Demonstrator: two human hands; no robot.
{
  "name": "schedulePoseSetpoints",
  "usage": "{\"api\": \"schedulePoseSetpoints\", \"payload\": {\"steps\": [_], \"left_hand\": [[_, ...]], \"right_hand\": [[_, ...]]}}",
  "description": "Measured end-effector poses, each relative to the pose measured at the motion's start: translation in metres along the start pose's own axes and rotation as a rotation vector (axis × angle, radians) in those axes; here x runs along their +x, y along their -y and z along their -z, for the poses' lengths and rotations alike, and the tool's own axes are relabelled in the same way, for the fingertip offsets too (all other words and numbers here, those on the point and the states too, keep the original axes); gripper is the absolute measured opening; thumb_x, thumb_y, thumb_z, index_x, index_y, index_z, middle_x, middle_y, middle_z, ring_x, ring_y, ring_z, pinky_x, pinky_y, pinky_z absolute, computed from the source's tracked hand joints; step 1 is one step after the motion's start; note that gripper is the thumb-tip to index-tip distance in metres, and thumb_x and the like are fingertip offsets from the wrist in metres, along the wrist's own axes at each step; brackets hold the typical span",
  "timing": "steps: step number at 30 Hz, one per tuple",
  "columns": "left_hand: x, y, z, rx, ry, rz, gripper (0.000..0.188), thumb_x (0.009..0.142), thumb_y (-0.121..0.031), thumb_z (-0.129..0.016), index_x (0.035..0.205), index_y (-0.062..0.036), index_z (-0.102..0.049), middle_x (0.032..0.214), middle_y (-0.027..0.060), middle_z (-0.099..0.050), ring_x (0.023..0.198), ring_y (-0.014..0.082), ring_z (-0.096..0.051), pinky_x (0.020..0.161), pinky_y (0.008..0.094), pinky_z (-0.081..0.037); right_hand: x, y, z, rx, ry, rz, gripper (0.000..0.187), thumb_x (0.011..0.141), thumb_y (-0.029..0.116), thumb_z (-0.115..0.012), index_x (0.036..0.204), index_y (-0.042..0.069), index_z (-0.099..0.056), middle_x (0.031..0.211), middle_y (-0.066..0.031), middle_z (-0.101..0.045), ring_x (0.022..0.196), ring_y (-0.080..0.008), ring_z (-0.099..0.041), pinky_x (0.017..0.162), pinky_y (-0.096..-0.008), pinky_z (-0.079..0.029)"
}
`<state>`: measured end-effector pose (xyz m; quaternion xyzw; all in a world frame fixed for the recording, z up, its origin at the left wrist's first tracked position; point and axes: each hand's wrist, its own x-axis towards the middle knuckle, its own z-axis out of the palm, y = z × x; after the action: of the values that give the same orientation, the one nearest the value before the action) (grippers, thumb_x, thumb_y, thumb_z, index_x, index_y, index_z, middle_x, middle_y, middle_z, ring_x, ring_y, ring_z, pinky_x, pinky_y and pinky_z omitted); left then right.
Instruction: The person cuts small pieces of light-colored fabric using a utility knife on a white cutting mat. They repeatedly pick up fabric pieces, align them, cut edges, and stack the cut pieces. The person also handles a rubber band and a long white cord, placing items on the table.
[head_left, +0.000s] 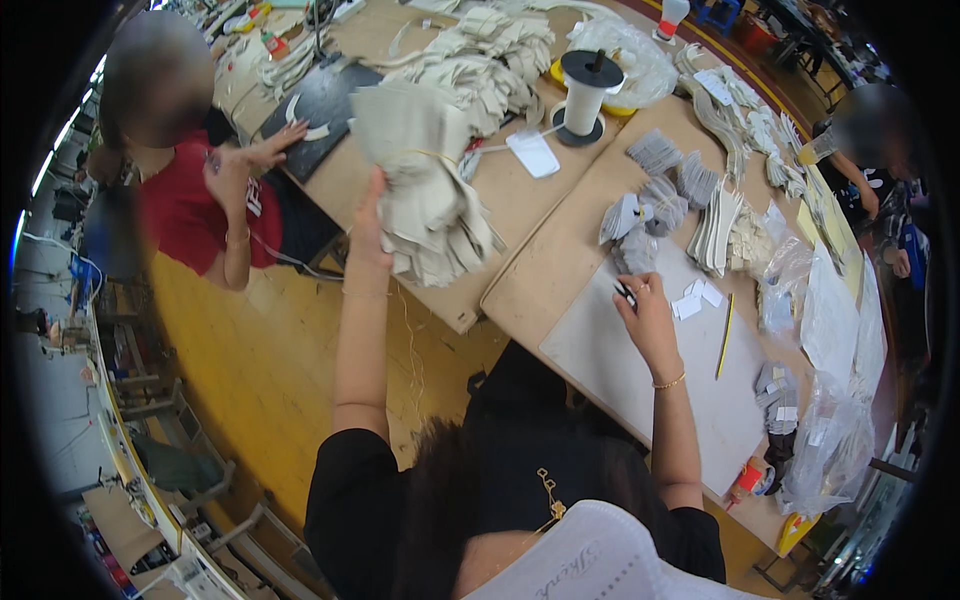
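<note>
The left hand [370, 228] grips a thick cream bundle [425, 205], bound by a thin band, held up near the counter [560, 245]. The right hand [650, 312] has its fingers around a small dark object [625, 292], too small to make out, just beside grey bundles [662, 205] and above a pale sheet [600, 335]. White cards [690, 302] and a yellow pencil [724, 336] lie to its right. Farther off stands a spool [584, 105]; at left, a co-worker in a red shirt [190, 215] rests a hand [282, 147] on a dark board [335, 95].
</note>
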<state>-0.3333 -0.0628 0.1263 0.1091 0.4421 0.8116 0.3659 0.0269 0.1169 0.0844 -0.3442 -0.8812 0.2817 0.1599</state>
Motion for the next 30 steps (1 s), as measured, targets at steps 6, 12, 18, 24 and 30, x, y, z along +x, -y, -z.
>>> {"api": "schedulePoseSetpoints", "payload": {"steps": [6,12,18,24,30], "left_hand": [[-0.067,0.063,0.001,-0.124,0.041,0.249,0.066,0.096,-0.04,-0.066,0.144,-0.0006,-0.044,0.136,0.0167,-0.058,0.121,0.0258,-0.061,0.101,0.0402,-0.053],[-0.093,0.076,-0.017,-0.052,0.142,0.253,0.084,0.085,-0.013,-0.077,0.152,-0.0038,-0.028,0.142,0.0143,-0.049,0.128,0.0233,-0.051,0.107,0.0375,-0.045],[-0.104,0.063,-0.037,0.069,0.179,0.224,0.092,0.08,-0.005,-0.079,0.152,-0.0032,-0.022,0.139,0.0157,-0.049,0.129,0.0247,-0.051,0.107,0.0379,-0.045],[-0.114,0.058,-0.045,0.223,0.221,0.248,0.095,0.078,-0.007,-0.081,0.152,-0.0011,-0.02,0.141,0.0168,-0.047,0.131,0.025,-0.049,0.108,0.0385,-0.043],[-0.134,0.062,-0.038,0.09,0.175,0.206,0.091,0.084,-0.021,-0.078,0.152,-0.0008,-0.021,0.144,0.0176,-0.045,0.133,0.0262,-0.048,0.11,0.0423,-0.042]], "right_hand": [[-0.04,-0.034,0.028,-0.039,-0.194,-0.179,0.031,0.091,0.015,-0.07,0.12,0.004,-0.067,0.099,-0.0133,-0.058,0.077,-0.0245,-0.063,0.073,-0.0361,-0.052],[-0.12,-0.094,0.046,-0.462,-0.247,-0.619,0.038,0.089,0.019,-0.073,0.125,0.007,-0.066,0.106,-0.0141,-0.059,0.094,-0.0287,-0.062,0.083,-0.04,-0.051],[-0.091,-0.045,0.056,-0.283,-0.443,-0.293,0.045,0.085,0.015,-0.077,0.127,0.007,-0.065,0.117,-0.0147,-0.06,0.112,-0.0311,-0.057,0.098,-0.0412,-0.046],[0.002,0.098,0.038,0.112,-0.09,0.392,0.021,0.085,0.006,-0.075,0.106,0.005,-0.072,0.107,-0.0107,-0.068,0.099,-0.0277,-0.066,0.086,-0.0349,-0.052],[0.024,0.147,0.017,0.099,0.021,0.477,0.012,0.081,0.011,-0.075,0.091,0.005,-0.072,0.095,-0.0088,-0.067,0.085,-0.0281,-0.067,0.077,-0.0396,-0.052]]}}
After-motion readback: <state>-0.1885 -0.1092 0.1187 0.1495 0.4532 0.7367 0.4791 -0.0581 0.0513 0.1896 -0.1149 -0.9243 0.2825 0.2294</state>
